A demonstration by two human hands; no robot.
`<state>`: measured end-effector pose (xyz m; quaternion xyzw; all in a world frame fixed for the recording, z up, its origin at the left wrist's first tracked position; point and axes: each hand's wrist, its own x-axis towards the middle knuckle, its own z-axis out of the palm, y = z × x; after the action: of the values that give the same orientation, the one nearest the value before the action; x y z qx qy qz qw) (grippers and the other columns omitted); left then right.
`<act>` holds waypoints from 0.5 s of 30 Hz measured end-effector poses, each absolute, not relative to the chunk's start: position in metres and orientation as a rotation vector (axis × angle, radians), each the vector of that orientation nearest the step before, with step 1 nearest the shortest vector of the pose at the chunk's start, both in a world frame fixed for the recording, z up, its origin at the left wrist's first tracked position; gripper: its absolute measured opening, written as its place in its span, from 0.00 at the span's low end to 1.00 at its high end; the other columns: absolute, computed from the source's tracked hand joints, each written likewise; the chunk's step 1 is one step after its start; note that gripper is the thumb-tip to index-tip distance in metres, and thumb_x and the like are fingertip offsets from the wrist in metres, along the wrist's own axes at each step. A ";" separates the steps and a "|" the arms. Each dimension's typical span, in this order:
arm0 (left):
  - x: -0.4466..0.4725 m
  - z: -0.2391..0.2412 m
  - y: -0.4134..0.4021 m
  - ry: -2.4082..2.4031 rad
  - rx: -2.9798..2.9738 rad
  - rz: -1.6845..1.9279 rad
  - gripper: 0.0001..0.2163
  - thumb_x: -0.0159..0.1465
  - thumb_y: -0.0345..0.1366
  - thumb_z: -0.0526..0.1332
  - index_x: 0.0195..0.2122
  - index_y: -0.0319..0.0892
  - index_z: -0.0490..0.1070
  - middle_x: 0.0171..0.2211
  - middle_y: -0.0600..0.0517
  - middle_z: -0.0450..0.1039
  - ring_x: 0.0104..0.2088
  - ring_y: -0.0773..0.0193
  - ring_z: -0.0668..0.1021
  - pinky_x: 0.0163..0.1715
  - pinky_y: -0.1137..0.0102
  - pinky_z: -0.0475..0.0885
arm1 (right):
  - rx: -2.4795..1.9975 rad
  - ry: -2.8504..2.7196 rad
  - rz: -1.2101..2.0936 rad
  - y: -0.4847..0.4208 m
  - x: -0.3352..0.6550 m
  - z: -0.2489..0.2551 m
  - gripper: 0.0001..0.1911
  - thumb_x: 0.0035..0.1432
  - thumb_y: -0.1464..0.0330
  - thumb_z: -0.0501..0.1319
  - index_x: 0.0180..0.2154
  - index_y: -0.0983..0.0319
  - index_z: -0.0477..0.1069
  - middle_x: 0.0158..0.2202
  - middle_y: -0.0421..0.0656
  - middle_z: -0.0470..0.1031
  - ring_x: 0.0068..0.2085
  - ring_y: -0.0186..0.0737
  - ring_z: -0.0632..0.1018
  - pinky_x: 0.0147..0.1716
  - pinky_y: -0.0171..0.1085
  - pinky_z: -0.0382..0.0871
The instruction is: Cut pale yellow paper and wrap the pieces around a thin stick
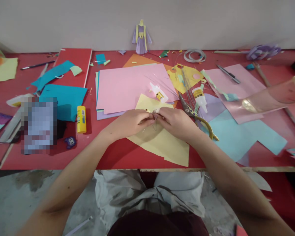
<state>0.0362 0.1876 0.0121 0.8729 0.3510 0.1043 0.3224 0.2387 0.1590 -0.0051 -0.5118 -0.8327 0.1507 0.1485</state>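
Over a pale yellow sheet of paper (167, 144), my left hand (131, 122) and my right hand (175, 123) meet with their fingertips pinched together. A thin wire (155, 126) curls out below the fingers, and both hands are closed on it. Something small and white shows behind the right fingers, too covered to name. Just beyond the hands, a small glue bottle (159, 94) lies on a stack of pink paper (127, 87). Scissors with yellow handles (204, 123) rest beside my right hand.
A second glue bottle (199, 98) and a bundle of wires (186, 83) lie to the right. A clear bottle (272, 95) lies on pink paper. At left are a glue stick (81, 119) and teal paper (64, 98). A paper doll (141, 37) leans against the wall.
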 end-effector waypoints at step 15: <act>0.035 0.012 0.188 0.905 2.299 0.261 0.14 0.71 0.42 0.53 0.32 0.42 0.70 0.30 0.52 0.73 0.32 0.63 0.73 0.31 0.69 0.61 | -1.472 -2.413 0.436 0.158 0.239 -0.004 0.12 0.67 0.67 0.50 0.30 0.61 0.63 0.29 0.42 0.69 0.30 0.38 0.69 0.29 0.36 0.53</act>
<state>0.0352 0.1876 0.0118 0.8759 0.3449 0.0996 0.3225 0.2386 0.1583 -0.0039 -0.5095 -0.8354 0.1511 0.1406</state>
